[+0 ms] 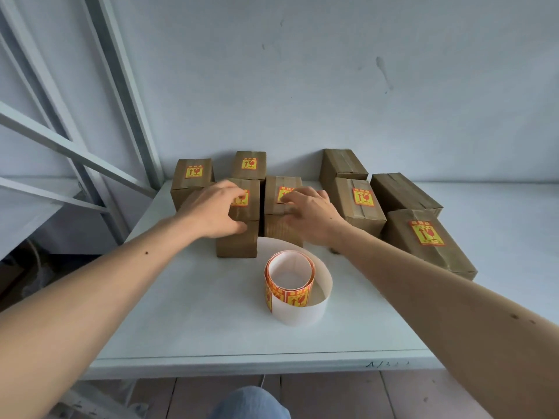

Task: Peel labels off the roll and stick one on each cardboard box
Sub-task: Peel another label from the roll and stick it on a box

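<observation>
I see the label roll standing on end at the near middle of the white table, its hollow core facing up, yellow-and-red labels outside and a white backing strip curling round its right. Beyond it sit brown cardboard boxes, long sides running near to far. My left hand lies spread on one box, grip loose; my right hand presses a label onto the neighbouring box.
</observation>
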{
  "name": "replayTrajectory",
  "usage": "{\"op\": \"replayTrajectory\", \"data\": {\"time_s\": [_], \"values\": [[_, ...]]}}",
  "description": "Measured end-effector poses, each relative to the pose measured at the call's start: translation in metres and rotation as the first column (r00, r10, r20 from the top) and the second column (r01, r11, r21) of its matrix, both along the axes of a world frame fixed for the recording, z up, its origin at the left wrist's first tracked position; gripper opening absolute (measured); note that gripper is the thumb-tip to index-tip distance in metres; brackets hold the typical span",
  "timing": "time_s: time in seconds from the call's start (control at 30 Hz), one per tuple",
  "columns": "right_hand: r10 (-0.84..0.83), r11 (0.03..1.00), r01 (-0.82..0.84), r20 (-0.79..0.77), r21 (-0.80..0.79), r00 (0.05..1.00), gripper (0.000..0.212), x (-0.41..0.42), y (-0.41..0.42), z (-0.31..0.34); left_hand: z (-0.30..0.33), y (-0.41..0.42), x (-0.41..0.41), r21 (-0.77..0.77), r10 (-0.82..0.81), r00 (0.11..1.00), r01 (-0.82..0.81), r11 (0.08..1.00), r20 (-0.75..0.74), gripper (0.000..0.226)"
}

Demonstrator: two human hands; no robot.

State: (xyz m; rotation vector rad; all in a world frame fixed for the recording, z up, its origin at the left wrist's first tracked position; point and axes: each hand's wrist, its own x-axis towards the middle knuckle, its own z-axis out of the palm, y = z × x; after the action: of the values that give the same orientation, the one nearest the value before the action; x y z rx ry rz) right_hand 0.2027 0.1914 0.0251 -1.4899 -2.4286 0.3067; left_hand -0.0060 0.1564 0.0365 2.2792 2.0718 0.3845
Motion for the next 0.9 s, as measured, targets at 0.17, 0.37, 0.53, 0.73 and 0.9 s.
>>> {"op": "replayTrajectory", "data": {"time_s": [0.17, 0.37, 0.53, 0.73, 0.9], "values": [[-0.165, 0.985, 0.167, -0.046, 0.036, 0.985, 0.036, 0.046, 0.019, 0.03, 0.02, 0.028, 0.031, 0.074, -0.102, 0.977, 0.09, 0.993, 0.187, 0.046], [-0.302, 0.953, 0.302, 0.007, 0.026, 0.953, 0.039, 0.103, 0.083, 0.052, 0.033, 0.106, 0.098, 0.067, -0.159, 0.984, 0.154, 0.986, 0.077, 0.044], [-0.343, 0.937, 0.347, 0.079, -0.04, 0.936, 0.05, 0.126, 0.154, 0.038, 0.023, 0.179, 0.143, -0.054, -0.126, 0.992, 0.127, 0.99, 0.012, 0.048], [-0.345, 0.92, 0.341, 0.012, -0.192, 0.938, 0.027, 0.129, 0.209, 0.016, 0.002, 0.238, 0.161, -0.228, -0.147, 0.987, 0.129, 0.965, -0.063, 0.06], [-0.335, 0.926, 0.322, -0.033, -0.198, 0.942, 0.022, 0.13, 0.219, 0.008, -0.008, 0.254, 0.166, -0.294, -0.19, 0.982, 0.178, 0.939, -0.012, 0.06]]}}
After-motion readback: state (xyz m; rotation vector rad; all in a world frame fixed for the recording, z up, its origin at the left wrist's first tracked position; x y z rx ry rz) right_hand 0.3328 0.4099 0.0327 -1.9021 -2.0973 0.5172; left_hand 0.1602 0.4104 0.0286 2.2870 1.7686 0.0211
